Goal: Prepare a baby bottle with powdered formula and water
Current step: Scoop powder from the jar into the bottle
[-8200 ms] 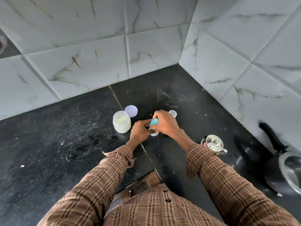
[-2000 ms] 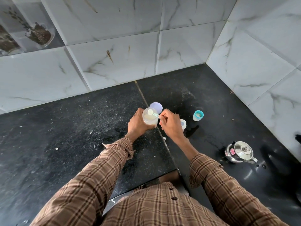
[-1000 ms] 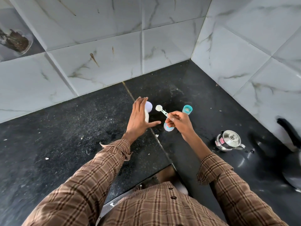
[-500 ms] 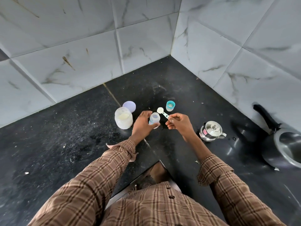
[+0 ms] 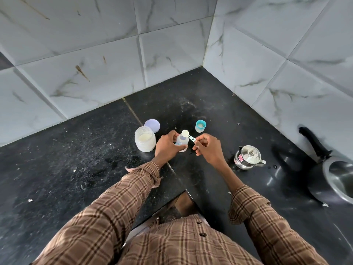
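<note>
**Scoop Over the Bottle**

While the left hand is wrapping its fingers around the bottle, the right hand is pinching the handle of the scoop between thumb and fingers. Both grips are tight on what they hold. The bottle is standing upright on the black counter, between the two hands. The round white bowl of the scoop is sitting right over the open top of the bottle. I cannot tell if any powder is in the scoop.

Just to the left of the left hand, the jar of pale powder is standing open. Its round lid is lying flat on the counter right behind it. The teal cap is standing a little way behind the right hand, apart from the bottle. Off to the right, a shiny steel pot with its lid on is sitting well apart from the hands. A dark pan is poking in at the right edge. White tiles are covering the walls in the corner. Brown checked sleeves are covering both arms.
</note>
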